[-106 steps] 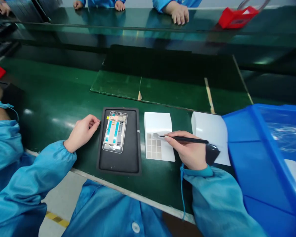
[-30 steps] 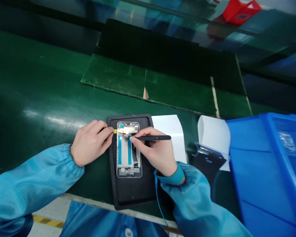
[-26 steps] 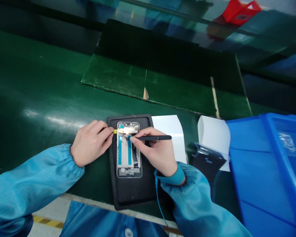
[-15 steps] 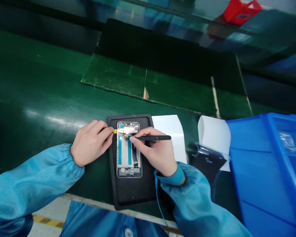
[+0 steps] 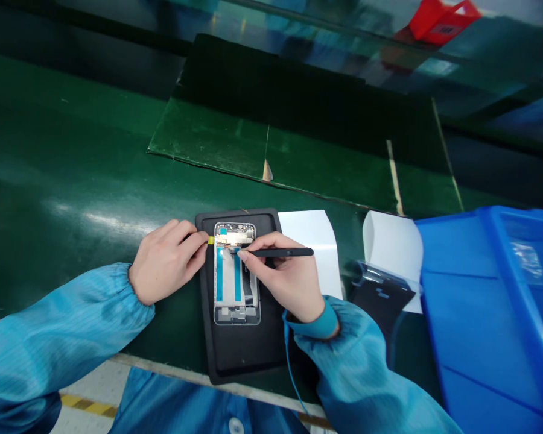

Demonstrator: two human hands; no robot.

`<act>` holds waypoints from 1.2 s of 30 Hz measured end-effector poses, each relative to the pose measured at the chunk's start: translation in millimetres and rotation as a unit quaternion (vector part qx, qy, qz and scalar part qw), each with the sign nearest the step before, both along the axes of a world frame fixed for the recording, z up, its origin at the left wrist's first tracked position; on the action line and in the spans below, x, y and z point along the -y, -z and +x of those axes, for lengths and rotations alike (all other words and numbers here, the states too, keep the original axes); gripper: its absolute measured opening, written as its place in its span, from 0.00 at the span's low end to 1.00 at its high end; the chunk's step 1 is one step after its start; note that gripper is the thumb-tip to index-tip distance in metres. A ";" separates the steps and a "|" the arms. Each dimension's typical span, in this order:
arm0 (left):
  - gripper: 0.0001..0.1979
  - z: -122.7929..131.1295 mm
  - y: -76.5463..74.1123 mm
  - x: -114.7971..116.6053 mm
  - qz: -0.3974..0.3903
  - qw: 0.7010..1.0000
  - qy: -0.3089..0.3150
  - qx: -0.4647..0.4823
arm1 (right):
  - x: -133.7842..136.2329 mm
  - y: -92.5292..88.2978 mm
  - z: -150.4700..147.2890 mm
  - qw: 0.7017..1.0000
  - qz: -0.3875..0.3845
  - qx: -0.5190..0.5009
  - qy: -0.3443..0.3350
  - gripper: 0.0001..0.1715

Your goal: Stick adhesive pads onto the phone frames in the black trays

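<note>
An opened phone (image 5: 228, 277) lies upright on a black tray (image 5: 244, 355), its circuit board (image 5: 235, 236) at the top and blue strips down its bare middle. My left hand (image 5: 165, 262) is closed in a pinch on a small yellow tab (image 5: 210, 240) at the phone's upper left edge. Between the thumb and fingers of my right hand (image 5: 294, 280) is a slim black pen-like tool (image 5: 289, 252). Its tip points left, just below the circuit board; whether it touches anything there is too small to tell. My right fingers cover part of the phone's right edge.
White paper (image 5: 312, 241) lies right of the tray. Beyond it are a dark sheet with clear film (image 5: 380, 292), another white sheet (image 5: 393, 241) and a blue bin (image 5: 461, 301). A blue cord (image 5: 292, 367) hangs from my right wristband. A green board (image 5: 298, 144) lies behind.
</note>
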State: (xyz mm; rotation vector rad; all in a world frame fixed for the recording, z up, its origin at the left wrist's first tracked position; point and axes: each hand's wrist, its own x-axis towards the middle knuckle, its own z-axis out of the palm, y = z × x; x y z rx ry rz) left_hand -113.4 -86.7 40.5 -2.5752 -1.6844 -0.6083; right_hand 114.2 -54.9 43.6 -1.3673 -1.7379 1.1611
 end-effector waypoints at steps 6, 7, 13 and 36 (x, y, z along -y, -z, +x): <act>0.08 -0.8 -0.1 -0.1 0.000 1.000 0.000 0.000 | 0.3 -0.1 0.1 1.000 -0.002 0.005 0.002 0.09; 0.08 -0.7 -0.4 -0.1 0.001 1.000 0.000 -0.001 | 0.3 -0.2 0.0 1.000 -0.002 0.004 0.003 0.09; 0.09 -0.5 -0.8 -0.2 -0.004 1.000 -0.003 -0.002 | 0.7 0.7 0.5 1.000 -0.001 0.008 0.003 0.09; 0.08 -0.3 -1.5 -0.9 0.005 1.000 0.001 0.002 | 1.1 2.5 0.8 1.000 0.007 0.003 0.001 0.07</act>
